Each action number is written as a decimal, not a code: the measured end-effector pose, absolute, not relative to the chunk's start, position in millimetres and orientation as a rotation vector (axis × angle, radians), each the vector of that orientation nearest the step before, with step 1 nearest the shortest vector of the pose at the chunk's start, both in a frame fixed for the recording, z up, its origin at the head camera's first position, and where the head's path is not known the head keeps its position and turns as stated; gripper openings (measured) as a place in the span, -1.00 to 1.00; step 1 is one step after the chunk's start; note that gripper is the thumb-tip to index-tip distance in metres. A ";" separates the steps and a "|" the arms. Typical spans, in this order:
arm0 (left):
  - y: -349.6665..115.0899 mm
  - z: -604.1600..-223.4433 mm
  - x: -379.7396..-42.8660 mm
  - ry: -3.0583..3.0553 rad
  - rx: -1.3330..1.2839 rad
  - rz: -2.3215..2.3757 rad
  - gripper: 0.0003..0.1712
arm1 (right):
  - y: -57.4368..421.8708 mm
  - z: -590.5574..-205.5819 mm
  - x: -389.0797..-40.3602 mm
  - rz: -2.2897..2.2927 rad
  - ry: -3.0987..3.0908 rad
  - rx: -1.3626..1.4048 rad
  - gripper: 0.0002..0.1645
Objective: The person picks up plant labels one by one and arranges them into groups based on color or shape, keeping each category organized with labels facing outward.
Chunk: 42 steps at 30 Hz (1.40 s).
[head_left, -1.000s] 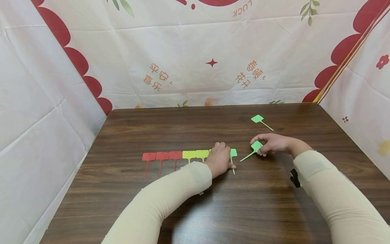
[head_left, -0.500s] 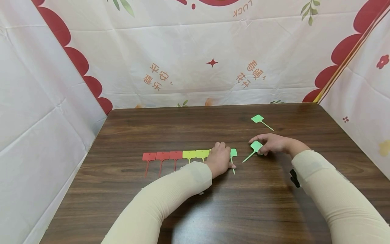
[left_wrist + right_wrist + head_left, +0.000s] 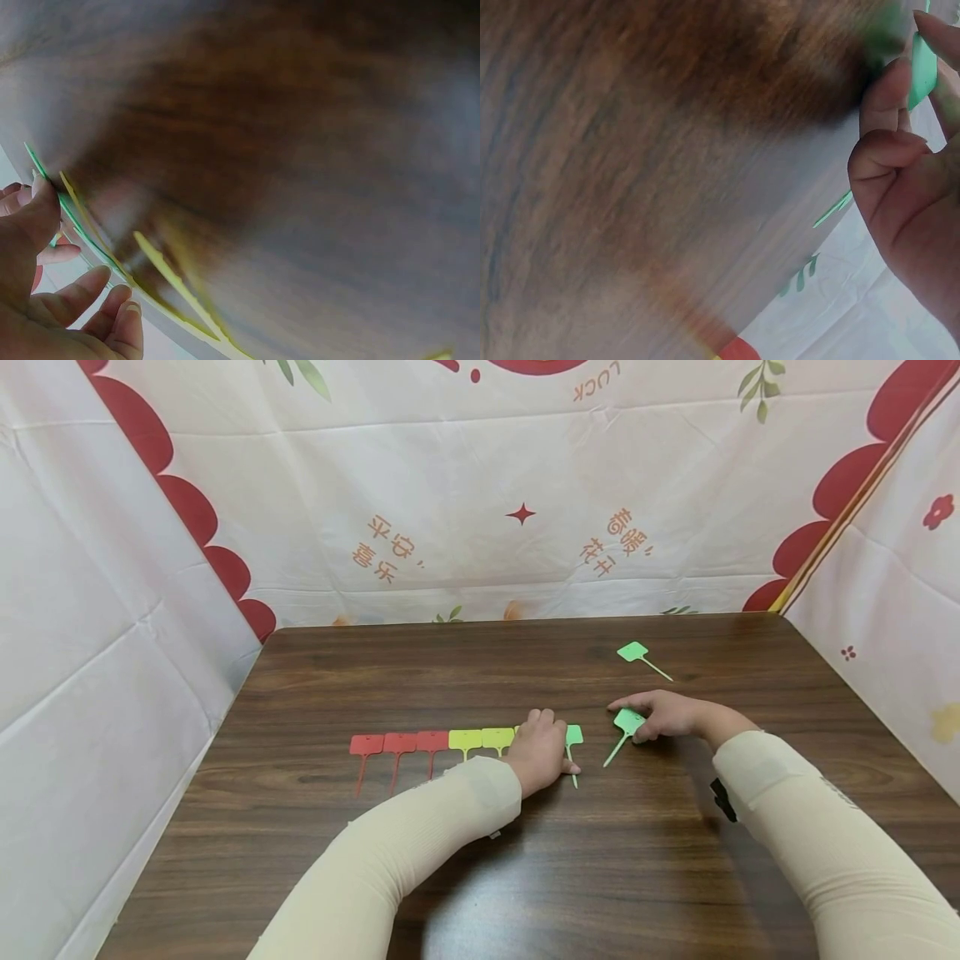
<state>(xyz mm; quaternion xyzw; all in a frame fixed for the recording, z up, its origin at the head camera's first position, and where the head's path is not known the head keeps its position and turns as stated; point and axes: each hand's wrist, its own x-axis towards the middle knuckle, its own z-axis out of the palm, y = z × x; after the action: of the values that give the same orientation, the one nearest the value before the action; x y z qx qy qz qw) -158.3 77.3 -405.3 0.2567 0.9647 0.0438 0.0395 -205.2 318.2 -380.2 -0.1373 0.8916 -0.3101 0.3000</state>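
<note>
Flat plastic tags with thin stems lie in a row: three red tags (image 3: 401, 743), then yellow tags (image 3: 497, 739), then a green tag (image 3: 573, 735) at the right end. Over the row's right part rests my left hand (image 3: 536, 756), hiding some yellow; its thumb touches the end green tag's stem (image 3: 82, 232), fingers spread loosely in the left wrist view. My right hand (image 3: 671, 713) pinches another green tag (image 3: 628, 722) at its head, stem pointing down and left, a short gap right of the row.
One more green tag (image 3: 633, 651) lies farther back on the brown wooden table (image 3: 480, 677). Behind the table hangs a printed white cloth (image 3: 480, 477), with cloth at both sides as well.
My right hand has shifted slightly left, and the green tag in it has turned so its stem points more steeply toward the front. My left hand has stayed put.
</note>
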 end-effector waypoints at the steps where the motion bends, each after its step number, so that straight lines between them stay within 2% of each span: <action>1: 77.3 -405.2 -158.4 2.957 0.787 0.131 -0.41 | 317.5 -380.5 -205.4 -0.807 2.379 -0.373 -0.20; 9: 77.6 -405.5 -158.9 2.954 0.785 0.121 -0.38 | 313.5 -382.3 -205.1 -0.686 2.484 -0.527 -0.25; 18: 76.9 -404.8 -157.7 2.940 0.789 0.157 -0.41 | 310.6 -382.9 -203.4 -0.693 2.521 -0.503 -0.35; 34: 75.7 -404.3 -156.7 2.959 0.799 0.152 -0.44 | 315.6 -386.1 -196.9 -0.709 2.642 -0.522 -0.39; 38: 76.0 -404.1 -156.5 2.957 0.795 0.152 -0.44 | 315.9 -386.6 -191.9 -0.722 2.700 -0.434 -0.39; 42: 76.4 -404.0 -156.7 2.950 0.789 0.166 -0.45 | 311.9 -384.8 -182.2 -0.789 2.769 -0.217 -0.26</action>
<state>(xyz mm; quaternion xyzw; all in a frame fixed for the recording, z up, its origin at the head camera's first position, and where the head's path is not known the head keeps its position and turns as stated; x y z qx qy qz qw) -156.7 76.4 -404.0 0.2577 0.9638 0.0542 0.0420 -182.2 311.9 -384.8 -0.0745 0.9513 -0.2709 0.1270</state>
